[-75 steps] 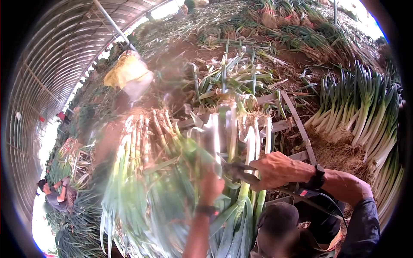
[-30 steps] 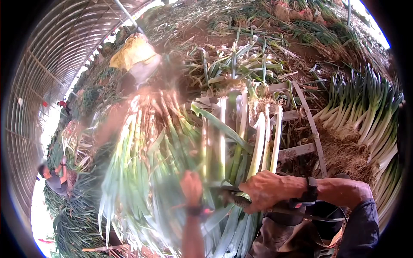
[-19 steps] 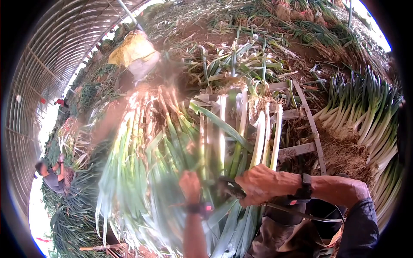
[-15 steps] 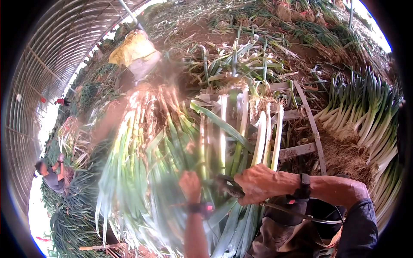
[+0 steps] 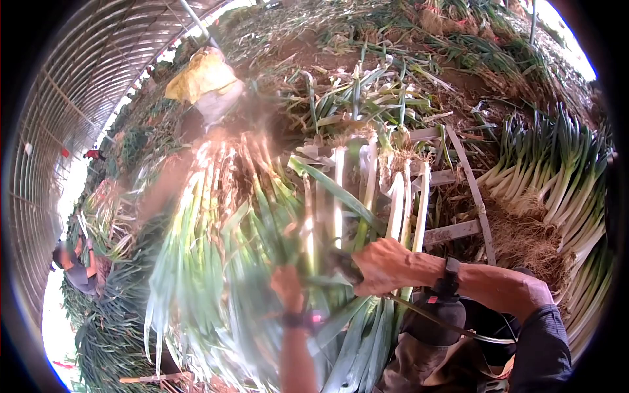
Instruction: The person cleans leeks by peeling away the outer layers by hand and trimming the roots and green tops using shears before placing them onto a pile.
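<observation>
My right hand [image 5: 383, 265] is closed round a dark air gun [image 5: 344, 264], its thin hose [image 5: 452, 327] running back past my lap. The gun points left towards my left hand [image 5: 287, 288], which is closed on the green leaves of a large green onion [image 5: 308, 219]; a smear on the view blurs its fingers. Several white-stalked onions [image 5: 396, 206] stand side by side just beyond my right hand. To the left a thick pile of unpeeled onions [image 5: 209, 196] lies with roots pointing away and leaves towards me.
A metal frame [image 5: 473, 190] stands behind the stalks. On the right lie bundled onions [image 5: 557, 164] with bushy roots [image 5: 524, 229]. Loose leaves [image 5: 367, 92] cover the ground ahead. A yellow and white sack [image 5: 206, 82] sits upper left. Another person [image 5: 82, 268] works at far left.
My right hand has shifted slightly up and left with the air gun. My left hand has dropped a little. The person at far left has moved their arms.
</observation>
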`<state>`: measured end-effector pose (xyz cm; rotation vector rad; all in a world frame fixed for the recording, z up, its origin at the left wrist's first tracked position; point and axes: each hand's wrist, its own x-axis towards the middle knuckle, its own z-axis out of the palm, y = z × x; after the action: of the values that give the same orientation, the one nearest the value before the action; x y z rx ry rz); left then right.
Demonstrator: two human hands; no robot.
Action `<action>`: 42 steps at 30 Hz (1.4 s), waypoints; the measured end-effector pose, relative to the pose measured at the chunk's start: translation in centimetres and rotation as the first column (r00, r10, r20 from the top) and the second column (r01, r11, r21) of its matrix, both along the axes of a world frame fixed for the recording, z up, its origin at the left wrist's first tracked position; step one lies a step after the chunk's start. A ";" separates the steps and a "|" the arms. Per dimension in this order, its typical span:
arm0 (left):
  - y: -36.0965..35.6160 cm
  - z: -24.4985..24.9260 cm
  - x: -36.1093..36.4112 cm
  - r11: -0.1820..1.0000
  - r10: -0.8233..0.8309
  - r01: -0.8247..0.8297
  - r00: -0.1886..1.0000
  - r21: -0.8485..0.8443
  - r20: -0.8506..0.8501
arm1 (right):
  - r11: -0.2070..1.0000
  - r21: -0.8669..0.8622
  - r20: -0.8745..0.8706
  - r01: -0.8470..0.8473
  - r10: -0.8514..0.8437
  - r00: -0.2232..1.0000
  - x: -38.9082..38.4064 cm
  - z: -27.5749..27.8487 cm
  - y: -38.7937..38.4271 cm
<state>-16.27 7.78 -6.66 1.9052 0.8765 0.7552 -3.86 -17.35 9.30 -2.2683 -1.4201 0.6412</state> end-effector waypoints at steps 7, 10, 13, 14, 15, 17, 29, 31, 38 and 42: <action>2.2 -0.9 -0.6 0.988 -0.150 0.142 0.973 -0.060 -0.173 | 0.991 -0.130 0.010 0.021 -0.020 1.000 2.2 -0.1 1.9; 2.7 -1.0 -1.5 0.933 -0.338 0.350 0.932 0.083 -0.126 | 0.995 -0.076 0.031 0.062 -0.060 0.998 3.0 -1.5 2.7; 2.3 0.2 -1.1 0.925 -0.379 0.379 0.925 -0.009 -0.024 | 0.994 -0.058 0.074 0.091 -0.087 0.994 4.2 -2.5 3.6; 1.9 0.9 -0.9 0.928 -0.367 0.368 0.930 -0.053 0.018 | 0.992 -0.062 0.076 0.108 -0.103 0.992 4.6 -2.8 3.9; 1.2 1.5 -0.8 0.934 -0.348 0.351 0.936 -0.072 0.055 | 0.990 -0.066 0.077 0.125 -0.119 0.990 5.0 -3.2 4.1; 0.4 2.5 -0.5 0.923 -0.314 0.335 0.940 -0.187 0.135 | 0.986 -0.061 0.074 0.157 -0.152 0.986 5.9 -4.0 4.7; -2.7 10.1 2.2 0.405 -0.012 0.480 0.854 -0.778 0.520 | 0.975 -0.157 -0.038 0.157 -0.164 0.986 7.5 -3.4 4.8; -1.9 10.4 2.9 0.371 0.023 0.490 0.845 -0.789 0.535 | 0.970 -0.204 -0.074 0.134 -0.152 0.986 6.4 -2.3 3.5; 0.9 15.8 7.6 0.504 0.088 0.616 0.660 -0.605 0.746 | 0.998 -0.056 -0.239 -0.024 0.010 0.971 2.1 1.3 -1.9; 5.4 20.9 12.1 0.662 -0.009 0.574 0.648 -0.481 0.762 | 0.996 -0.016 -0.136 -0.091 0.088 0.987 1.6 1.2 -2.9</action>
<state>-4.17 13.17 14.27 0.8847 0.2170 0.7097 -2.25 -20.22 10.54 -2.1426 -1.4617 0.8258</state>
